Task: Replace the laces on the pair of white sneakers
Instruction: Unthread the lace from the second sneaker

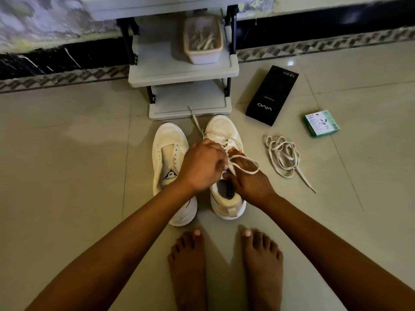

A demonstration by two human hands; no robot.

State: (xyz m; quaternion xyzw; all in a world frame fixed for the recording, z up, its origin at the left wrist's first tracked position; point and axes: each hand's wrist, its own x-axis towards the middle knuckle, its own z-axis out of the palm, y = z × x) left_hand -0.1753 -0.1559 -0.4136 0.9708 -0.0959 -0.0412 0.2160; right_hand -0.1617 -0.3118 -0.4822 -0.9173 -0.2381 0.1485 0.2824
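Two white sneakers are sitting side by side on a tiled floor in the middle of the frame, toes pointing toward the top. The left sneaker is lying with its eyelets bare. The right sneaker is carrying a white lace partly threaded through its upper eyelets, with one end trailing up toward the top of the frame and a loop draping over the right hand.

Both hands are meeting over the right sneaker. The left hand is reaching across from the lower left, its fingers curling in and pinching the lace at the tongue. The right hand is resting on the sneaker's collar, its thumb hooking inside the opening and its fingers lying along the side; whether they are gripping the lace cannot be told.

A loose lace is lying in a tangle on the floor just right of the sneakers. Further right, a black box and a small green box are resting on the tiles. A grey shelf rack is standing at the top centre, holding a plastic tub of laces. Bare feet are showing at the bottom centre
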